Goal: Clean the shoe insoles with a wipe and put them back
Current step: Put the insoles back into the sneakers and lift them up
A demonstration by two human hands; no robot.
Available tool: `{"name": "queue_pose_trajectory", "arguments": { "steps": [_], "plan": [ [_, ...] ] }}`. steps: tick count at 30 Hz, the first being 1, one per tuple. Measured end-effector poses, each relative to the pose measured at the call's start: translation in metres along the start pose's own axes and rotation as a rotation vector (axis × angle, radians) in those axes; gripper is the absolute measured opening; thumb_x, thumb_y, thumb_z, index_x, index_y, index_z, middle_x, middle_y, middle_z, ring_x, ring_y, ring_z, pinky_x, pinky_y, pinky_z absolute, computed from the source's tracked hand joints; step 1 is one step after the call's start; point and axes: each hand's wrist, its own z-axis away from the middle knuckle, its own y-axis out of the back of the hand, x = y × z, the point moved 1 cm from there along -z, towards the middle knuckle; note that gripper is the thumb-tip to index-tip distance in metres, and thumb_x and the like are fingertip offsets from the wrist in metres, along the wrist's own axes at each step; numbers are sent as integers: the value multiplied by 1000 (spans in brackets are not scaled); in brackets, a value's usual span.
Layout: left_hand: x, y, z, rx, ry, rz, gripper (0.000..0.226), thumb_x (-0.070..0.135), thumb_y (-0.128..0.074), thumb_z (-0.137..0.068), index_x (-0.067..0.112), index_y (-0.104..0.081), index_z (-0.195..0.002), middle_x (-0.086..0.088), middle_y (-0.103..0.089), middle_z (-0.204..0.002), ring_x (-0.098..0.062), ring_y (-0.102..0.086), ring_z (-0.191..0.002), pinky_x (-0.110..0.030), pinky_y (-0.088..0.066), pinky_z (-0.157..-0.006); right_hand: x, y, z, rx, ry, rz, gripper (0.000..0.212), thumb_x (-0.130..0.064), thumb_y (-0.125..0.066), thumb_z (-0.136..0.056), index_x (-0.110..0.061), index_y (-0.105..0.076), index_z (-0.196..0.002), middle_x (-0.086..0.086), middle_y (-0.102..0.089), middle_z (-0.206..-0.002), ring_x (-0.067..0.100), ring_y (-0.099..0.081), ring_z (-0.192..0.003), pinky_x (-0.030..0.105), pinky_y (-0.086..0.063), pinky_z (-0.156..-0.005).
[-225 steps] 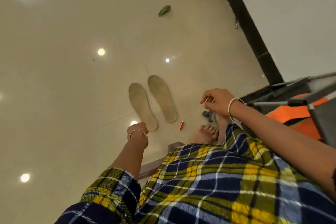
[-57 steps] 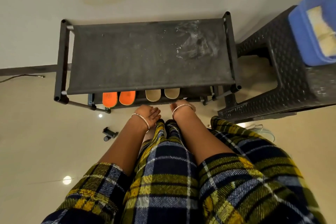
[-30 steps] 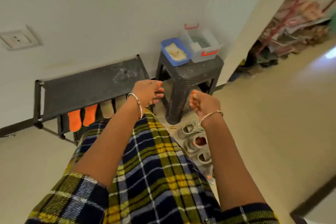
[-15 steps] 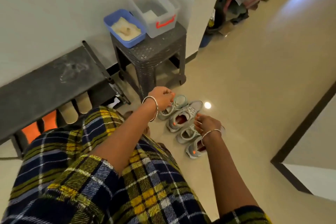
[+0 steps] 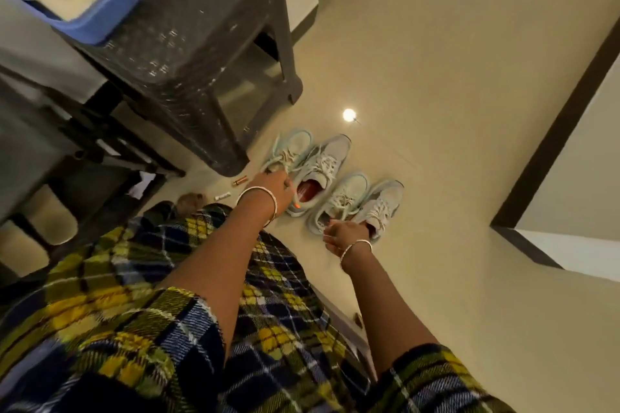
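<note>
Bare-skinned, the left hand [image 5: 273, 186] pinches the laces of the shoe [image 5: 290, 152] at ten o'clock; the right hand [image 5: 342, 233] grips another shoe's [image 5: 339, 201] heel at three o'clock; insoles aren't visible; tugging laces could topple the crowded row.

I get dim, warm indoor light; a ceiling lamp glares off the glossy floor [image 5: 436, 84], and the edges smear and bend.

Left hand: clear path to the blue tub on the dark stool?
Probably yes. The left hand sits low at the shoes beside the dark plastic stool; nothing covers the blue tub on its top.
</note>
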Motion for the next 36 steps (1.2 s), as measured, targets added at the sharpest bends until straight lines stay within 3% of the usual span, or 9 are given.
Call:
{"name": "queue_pose_trajectory", "arguments": {
  "steps": [3,7,9,11,15,22,29,32,36],
  "plan": [
    [-19,-29,-26,-48,7,-78,38,31,-51,-99,21,-51,-136,-18,-57,-133,-37,-56,-117,-43,-46,-95,16,-9,-23,69,-20,45,10,-5,-51,-97,-1,-58,-105,14,-58,-70,19,-49,-49,20,-39,-41],
    [-34,-76,-45,-180,9,-108,61,28,-51,-98,34,-25,-153,-19,-57,-131,-38,-57,-116,-45,-49,-96,29,-19,-50,63,-86,244,39,-8,-43,-100,-13,-50,-138,12,-53,-56,18,-42,-39,18,-35,-41],
    [-35,-94,-58,-226,-23,-144,68,28,-51,-98,38,-16,-155,-19,-57,-131,-38,-58,-115,-46,-49,-96,31,-25,-62,41,-104,287,48,-8,-45,-98,-15,-39,-145,16,-55,-66,18,-40,-44,19,-34,-42],
    [-33,-103,-73,-214,-64,-203,70,27,-50,-98,40,-11,-155,-17,-57,-133,-37,-58,-116,-47,-48,-96,32,-31,-75,24,-106,325,61,-4,-55,-91,-21,-35,-147,22,-62,-98,23,-50,-61,25,-43,-48],
    [-31,-112,-99,-191,-133,-416,71,19,-44,-101,38,-4,-157,-17,-58,-129,-34,-60,-114,-44,-48,-89,35,-32,-95,5,-79,456,79,-8,-62,-89,-30,-23,-154,20,-51,-138,32,-61,-96,30,-53,-53],
    [-48,-117,-128,-231,-214,-563,67,15,-43,-100,30,-10,-156,-19,-57,-129,-35,-60,-113,-43,-49,-87,36,-41,-115,-57,-138,514,77,-10,-64,-91,-24,-25,-155,10,-39,-151,30,-53,-117,39,-58,-76],
    [-38,-118,-145,-144,-273,-636,35,16,-47,-101,16,-43,-136,-15,-65,-113,-33,-65,-102,-41,-52,-76,39,-50,-127,8,-110,628,74,-10,-70,-86,-9,-32,-150,14,-43,-145,27,-56,-95,47,-57,-88],
    [-37,-109,-136,-65,-321,-614,32,20,-48,-102,16,-44,-134,-14,-66,-108,-34,-67,-98,-40,-51,-70,42,-53,-123,24,-56,714,79,-13,-72,-81,-10,-33,-150,16,-46,-145,34,-57,-116,44,-53,-95],
    [-25,-88,-116,42,-435,-559,44,36,-46,-101,20,-35,-141,-15,-67,-107,-37,-68,-94,-39,-50,-68,46,-52,-108,51,21,780,74,-10,-65,-84,-14,-31,-150,16,-51,-138,31,-54,-123,30,-47,-87]
  ]
}}
